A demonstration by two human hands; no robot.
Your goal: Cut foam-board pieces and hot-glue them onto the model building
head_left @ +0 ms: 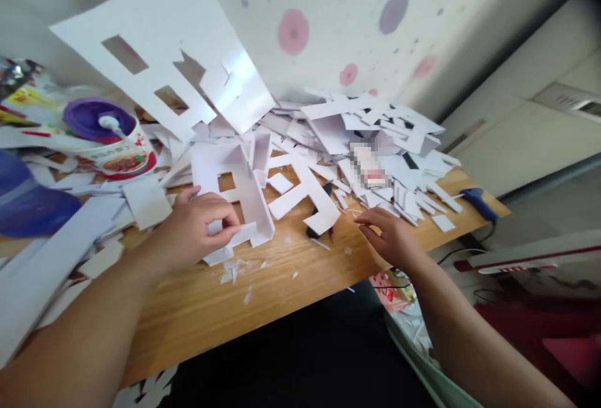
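Observation:
My left hand is closed at the near left side of a white foam board model, with thumb and forefinger pinched at a low piece of its wall. The model stands on the wooden table and has upright walls and rectangular cut-outs. Just above the tabletop at the right, my right hand has its fingers drawn together. A thin white sliver shows by its fingertips; whether they hold it I cannot tell. Between the hands lies a cut-out white board piece, partly covering a dark tool.
White board scraps heap along the wall. A large board with window holes leans at the back left, near a food tub with a purple inside. A blue glue gun lies at the table's right end, its cord hanging down.

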